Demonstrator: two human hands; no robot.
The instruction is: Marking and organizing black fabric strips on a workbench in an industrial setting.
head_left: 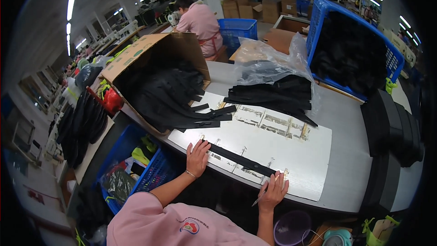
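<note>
- Blue crate [157, 173]: at 9 o'clock from the black strip [234, 155].
- Cardboard box [136, 52] holding black pieces: towards 11 o'clock.
- Left hand [197, 158]: fingers extended, unclenched, resting at the strip's 10 o'clock end.
- Black strip: across the white board [312, 159], pointing 10 to 4 o'clock.
- Right hand [273, 190]: at its 4 o'clock end, fingers bent, grasping a slim tool [259, 198].

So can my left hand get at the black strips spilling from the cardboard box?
Probably yes: your left hand, at one end of the single black strip, is near the spilled strips, and only the white board shows between. The cardboard box stands open.
</note>
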